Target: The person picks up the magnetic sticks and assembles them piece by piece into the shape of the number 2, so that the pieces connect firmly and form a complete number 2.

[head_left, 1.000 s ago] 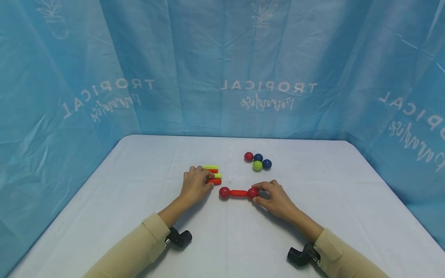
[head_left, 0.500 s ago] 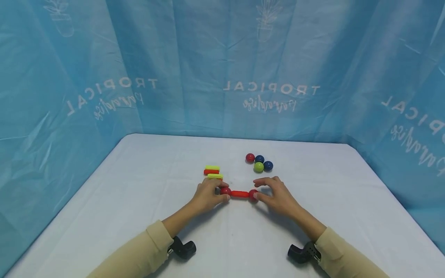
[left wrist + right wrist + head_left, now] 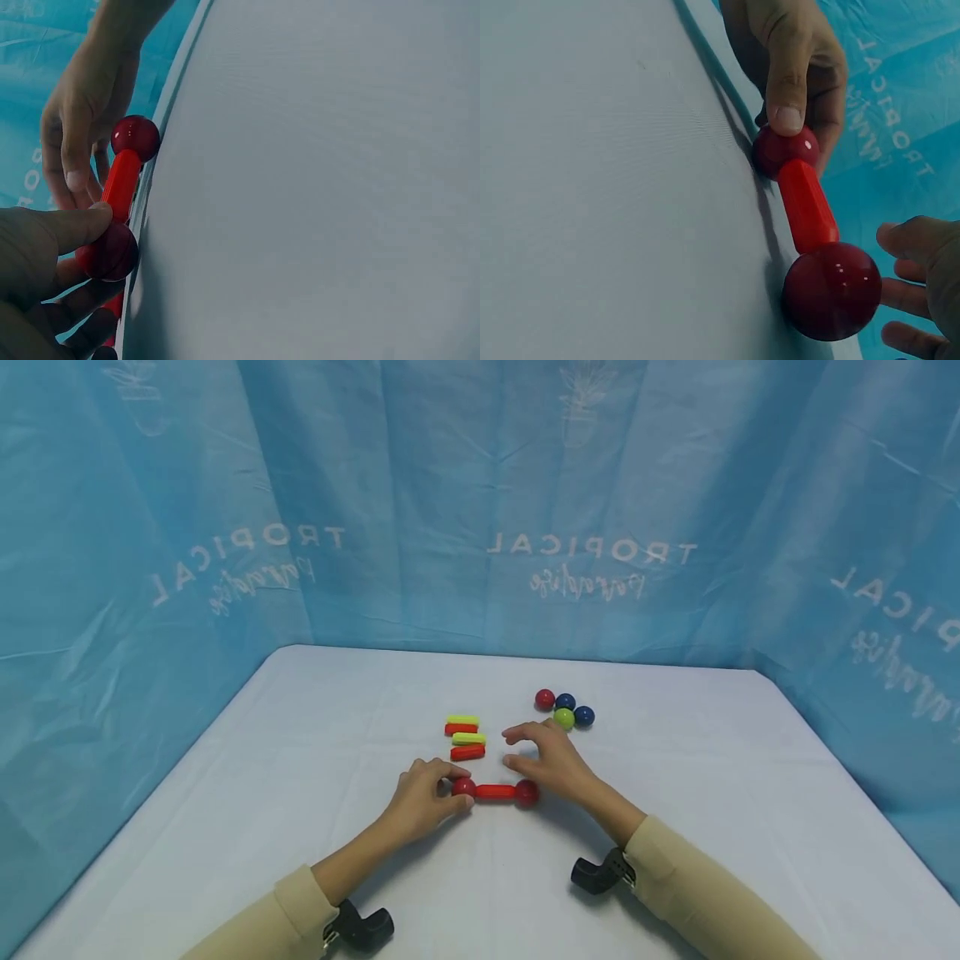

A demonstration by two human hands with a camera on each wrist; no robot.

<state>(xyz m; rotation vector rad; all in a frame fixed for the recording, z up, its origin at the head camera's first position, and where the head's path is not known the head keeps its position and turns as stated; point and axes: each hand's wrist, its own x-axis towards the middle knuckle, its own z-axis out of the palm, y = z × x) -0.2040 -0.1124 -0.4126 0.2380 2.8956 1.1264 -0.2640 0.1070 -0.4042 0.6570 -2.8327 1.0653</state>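
A red stick (image 3: 496,792) joins two red balls into a dumbbell shape low over the white table. My left hand (image 3: 418,800) pinches the left red ball (image 3: 464,787) between thumb and fingers; in the left wrist view the thumb presses on that ball (image 3: 109,255) near the stick. Just beyond the right red ball (image 3: 527,792), my right hand (image 3: 553,762) is spread with thumb and fingers apart, holding nothing. The right wrist view shows a gap between its fingers and the near ball (image 3: 832,292).
Loose red (image 3: 468,752) and yellow (image 3: 468,739) sticks lie in a stack of rows beyond the dumbbell. Farther right sit a red ball (image 3: 544,699), a green ball (image 3: 563,719) and two blue balls (image 3: 584,717). A blue curtain (image 3: 420,527) hangs behind the table.
My left hand has gone from the loose sticks to the left ball and gripped it. My right hand has let go of the right ball and moved up-left. The dumbbell has shifted left and nearer.
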